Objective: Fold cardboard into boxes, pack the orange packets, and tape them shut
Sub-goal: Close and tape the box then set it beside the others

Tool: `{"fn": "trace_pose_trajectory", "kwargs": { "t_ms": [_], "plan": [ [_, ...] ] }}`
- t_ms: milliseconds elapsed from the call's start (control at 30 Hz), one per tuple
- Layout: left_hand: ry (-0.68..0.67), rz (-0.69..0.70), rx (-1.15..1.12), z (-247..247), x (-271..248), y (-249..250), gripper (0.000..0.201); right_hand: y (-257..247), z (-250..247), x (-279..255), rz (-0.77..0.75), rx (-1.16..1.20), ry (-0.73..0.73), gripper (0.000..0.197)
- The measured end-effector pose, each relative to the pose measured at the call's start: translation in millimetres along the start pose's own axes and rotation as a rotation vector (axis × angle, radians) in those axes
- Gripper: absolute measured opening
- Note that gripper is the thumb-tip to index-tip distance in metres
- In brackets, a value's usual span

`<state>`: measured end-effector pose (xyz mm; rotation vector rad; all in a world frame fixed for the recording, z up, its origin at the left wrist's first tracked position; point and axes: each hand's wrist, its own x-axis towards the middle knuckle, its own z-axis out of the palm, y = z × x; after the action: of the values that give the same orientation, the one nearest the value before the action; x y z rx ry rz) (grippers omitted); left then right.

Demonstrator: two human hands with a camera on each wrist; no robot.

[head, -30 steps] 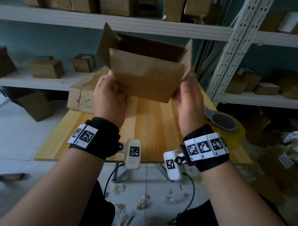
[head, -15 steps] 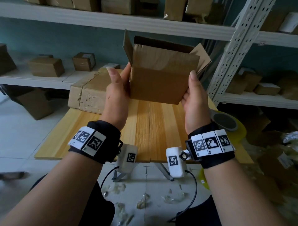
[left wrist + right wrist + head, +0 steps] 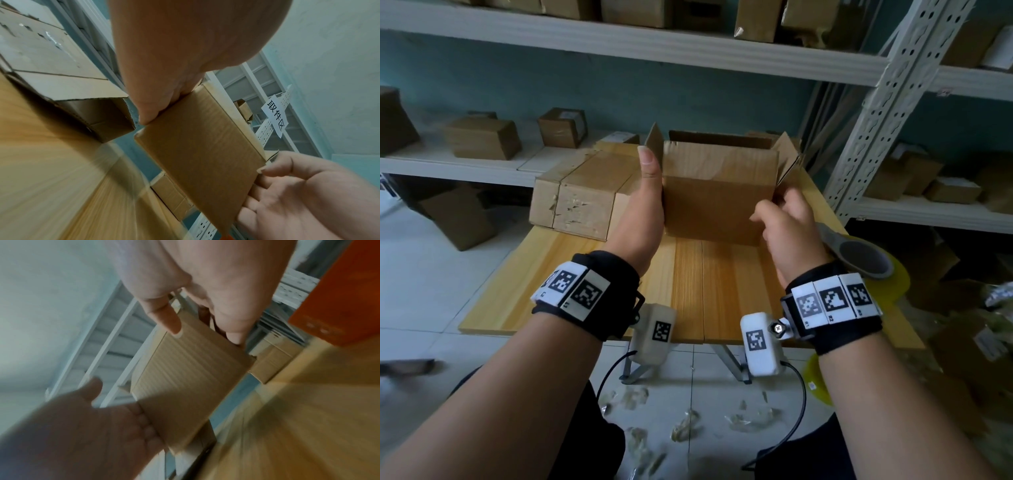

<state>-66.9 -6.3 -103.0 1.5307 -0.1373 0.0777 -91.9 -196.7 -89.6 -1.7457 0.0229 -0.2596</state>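
Note:
An open-topped brown cardboard box (image 3: 719, 195) stands upright low over the wooden table (image 3: 688, 291), flaps up; whether it touches the table I cannot tell. My left hand (image 3: 645, 198) lies flat against its left side, thumb straight up. My right hand (image 3: 784, 219) is curled round the box's lower right corner. In the left wrist view the box (image 3: 201, 154) has the right hand (image 3: 287, 194) with its thumb in front and fingers behind. In the right wrist view the box (image 3: 191, 378) is pinched at its edge, and an orange packet (image 3: 339, 296) shows at the upper right.
A stack of larger cardboard boxes (image 3: 585, 195) sits on the table's far left, close to my left hand. A tape dispenser with a yellow roll (image 3: 866, 263) lies at the table's right edge. Shelves with boxes and a perforated metal upright (image 3: 876, 120) stand behind.
The box has come down from up in front of the shelves to just over the table. My right hand slid from flat on the side to gripping the lower right corner.

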Motion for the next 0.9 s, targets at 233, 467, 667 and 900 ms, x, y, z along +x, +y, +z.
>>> {"fn": "trace_pose_trajectory", "kwargs": {
  "t_ms": [233, 467, 667, 900],
  "plan": [
    [-0.008, -0.086, 0.034, 0, -3, 1, 0.115, 10, 0, 12, 0.11, 0.076, -0.002, 0.049],
    [-0.024, -0.189, 0.096, 4, -1, -7, 0.138, 16, 2, 10, 0.208, -0.149, -0.035, 0.049],
    [-0.002, -0.214, 0.135, 6, -3, -5, 0.125, 19, 2, 9, 0.202, -0.185, -0.026, 0.053],
    [-0.011, -0.237, 0.142, 9, -6, -1, 0.106, 19, 2, 9, 0.229, -0.205, -0.059, 0.044]
  ]
}}
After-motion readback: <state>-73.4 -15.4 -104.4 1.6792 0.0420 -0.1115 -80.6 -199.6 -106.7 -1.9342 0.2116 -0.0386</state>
